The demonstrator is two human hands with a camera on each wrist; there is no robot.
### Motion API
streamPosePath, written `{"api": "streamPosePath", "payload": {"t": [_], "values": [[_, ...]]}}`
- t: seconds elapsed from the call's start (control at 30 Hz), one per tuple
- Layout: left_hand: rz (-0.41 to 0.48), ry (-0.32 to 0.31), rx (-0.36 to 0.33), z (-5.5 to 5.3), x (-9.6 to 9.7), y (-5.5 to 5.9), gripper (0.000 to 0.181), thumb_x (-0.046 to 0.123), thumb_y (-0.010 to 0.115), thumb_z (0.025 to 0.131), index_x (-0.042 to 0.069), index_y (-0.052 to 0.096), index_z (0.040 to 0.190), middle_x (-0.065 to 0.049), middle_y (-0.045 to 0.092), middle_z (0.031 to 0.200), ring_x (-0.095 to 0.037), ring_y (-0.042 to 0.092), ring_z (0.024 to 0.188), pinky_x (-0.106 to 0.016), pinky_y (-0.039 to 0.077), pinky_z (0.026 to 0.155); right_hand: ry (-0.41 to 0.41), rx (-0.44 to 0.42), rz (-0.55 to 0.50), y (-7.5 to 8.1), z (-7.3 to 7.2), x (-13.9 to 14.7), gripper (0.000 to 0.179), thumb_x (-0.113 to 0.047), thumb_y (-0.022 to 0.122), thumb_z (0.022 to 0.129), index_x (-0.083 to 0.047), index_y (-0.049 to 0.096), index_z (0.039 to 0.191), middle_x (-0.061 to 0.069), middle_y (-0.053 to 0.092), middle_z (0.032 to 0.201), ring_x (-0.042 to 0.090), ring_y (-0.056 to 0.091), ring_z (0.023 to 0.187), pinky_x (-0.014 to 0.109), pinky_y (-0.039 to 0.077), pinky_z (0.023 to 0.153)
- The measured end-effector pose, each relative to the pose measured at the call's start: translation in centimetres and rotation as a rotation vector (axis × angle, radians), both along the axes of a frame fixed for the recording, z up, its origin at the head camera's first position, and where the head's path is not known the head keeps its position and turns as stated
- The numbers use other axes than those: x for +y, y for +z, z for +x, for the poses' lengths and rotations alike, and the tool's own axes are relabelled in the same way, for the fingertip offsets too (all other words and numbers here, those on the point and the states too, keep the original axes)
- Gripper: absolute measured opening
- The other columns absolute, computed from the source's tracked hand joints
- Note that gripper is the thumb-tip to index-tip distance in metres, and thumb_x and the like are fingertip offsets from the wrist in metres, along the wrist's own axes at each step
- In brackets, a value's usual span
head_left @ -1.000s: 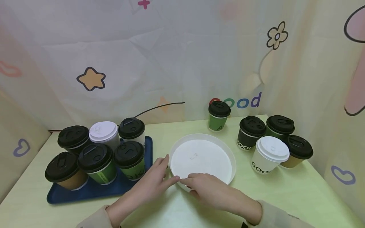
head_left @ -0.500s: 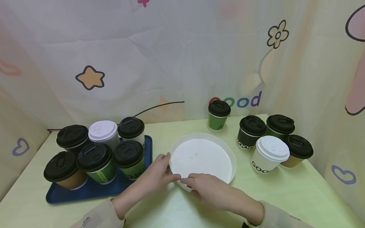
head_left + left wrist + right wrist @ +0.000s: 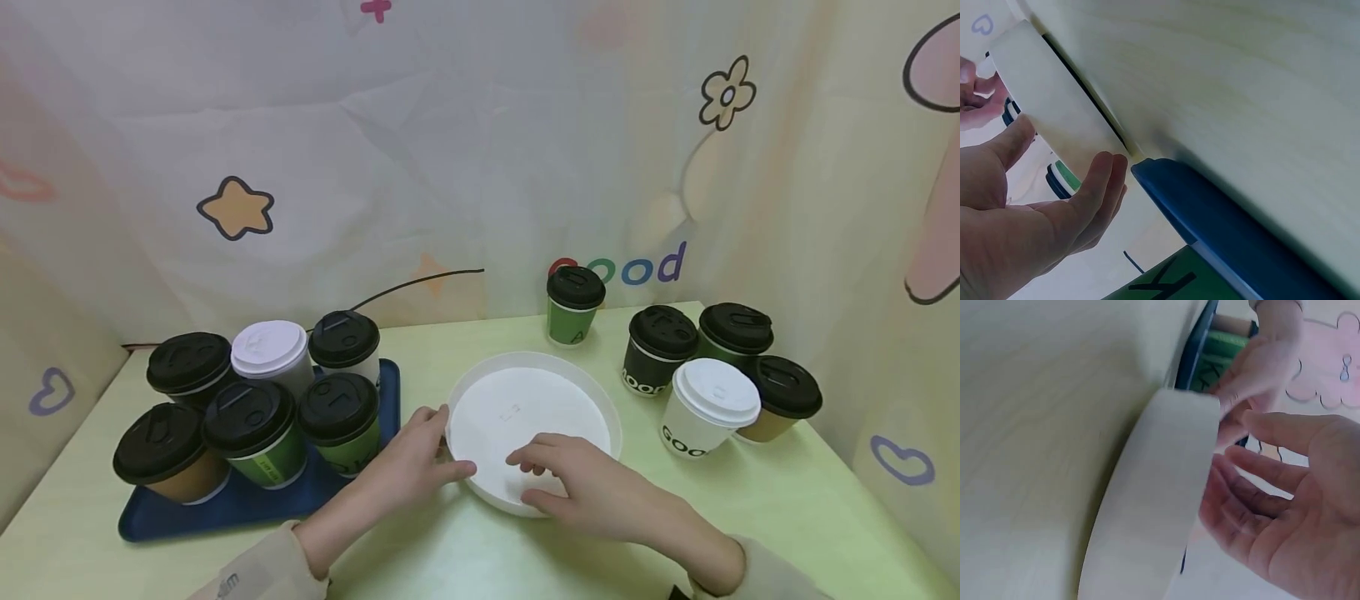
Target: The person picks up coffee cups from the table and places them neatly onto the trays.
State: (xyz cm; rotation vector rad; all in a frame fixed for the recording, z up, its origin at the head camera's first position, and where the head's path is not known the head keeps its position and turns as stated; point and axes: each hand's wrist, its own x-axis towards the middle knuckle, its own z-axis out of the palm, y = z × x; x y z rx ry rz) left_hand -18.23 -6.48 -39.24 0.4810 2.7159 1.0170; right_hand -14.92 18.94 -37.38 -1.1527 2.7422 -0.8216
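Between lidded paper cups (image 3: 276,454), a smooth white round tray (image 3: 517,396) faces upward, equally long every way; the spread left hand (image 3: 415,454) touches its rim; the relaxed, empty right hand (image 3: 588,483) hovers above.

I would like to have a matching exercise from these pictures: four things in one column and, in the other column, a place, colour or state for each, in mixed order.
Things:
1. Dish
2. Left hand
3. Blue tray
4. Right hand

Places, colours and states:
A. Under six cups
B. Over the near right part of the dish, holding nothing
C. Round and white
D. At the left edge of the dish

Right pairs: 1-C, 2-D, 3-A, 4-B
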Motion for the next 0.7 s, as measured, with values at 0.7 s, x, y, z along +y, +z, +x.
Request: {"api": "streamPosePath", "payload": {"t": [0.7], "values": [[0.007,-0.002,-0.009,-0.1,-0.2,0.1,0.089,0.029,0.083,0.09,-0.012,0.034,0.153,-0.022,0.05,0.136,-0.026,0.056,0.108,-0.042,0.05,0.096,-0.349,0.089,-0.259,0.0,1.1,6.3,0.016,-0.018,0.079,0.093,-0.025,0.069,0.083,-0.018,0.062,0.076,0.005,0.057,0.071,0.026,0.051,0.059]]}}
